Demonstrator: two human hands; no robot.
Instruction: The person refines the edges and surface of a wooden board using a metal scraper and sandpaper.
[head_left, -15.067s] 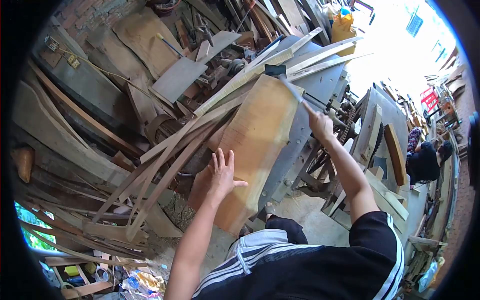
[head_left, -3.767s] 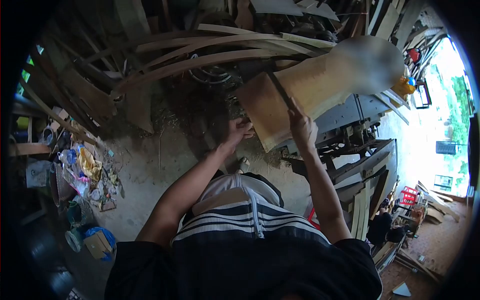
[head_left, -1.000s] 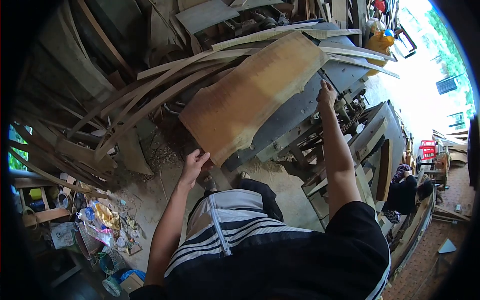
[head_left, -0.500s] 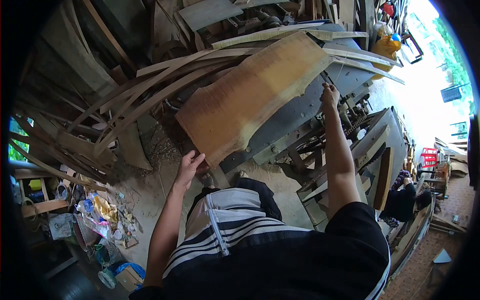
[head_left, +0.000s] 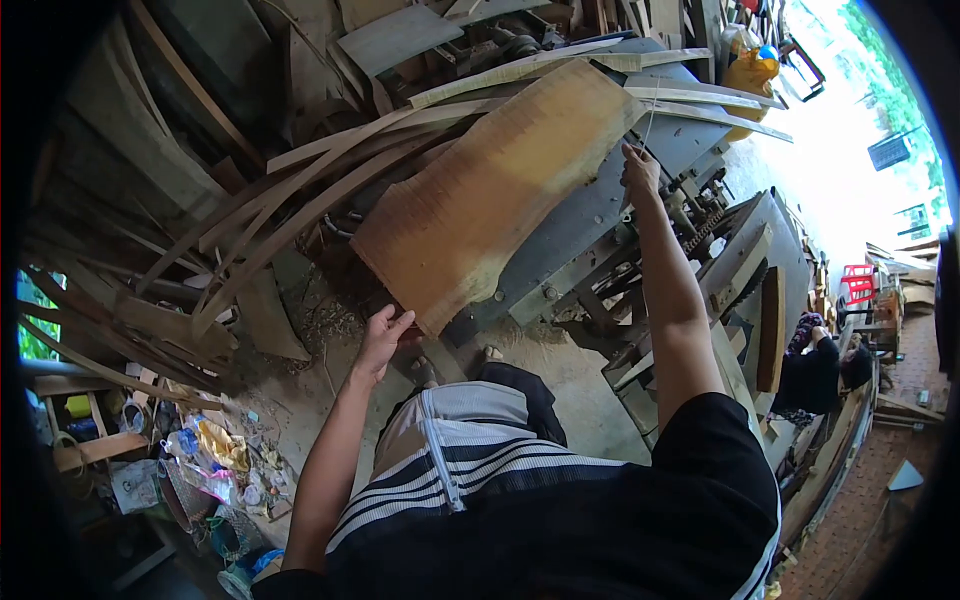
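A broad orange-brown wooden slab [head_left: 490, 190] with a wavy edge lies slanted over a grey metal machine table [head_left: 560, 235]. At the slab's near left corner is my left hand [head_left: 383, 340], its thumb and fingers closed on the edge. My right hand [head_left: 640, 172] is raised beside the slab's far right end, its fingers closed. Near those fingers a thin pale line runs upward; what exactly they hold is too small to tell.
Long curved wooden strips [head_left: 330, 195] lie left of and behind the slab. Machine parts and a chain [head_left: 705, 228] are at the right. Another person [head_left: 808, 375] is low at the far right. Bags and litter [head_left: 222, 445] lie on the floor at lower left.
My right hand has moved slightly left, closer to the slab's far right end. The whole view has shifted a little. My left hand stays at the near corner.
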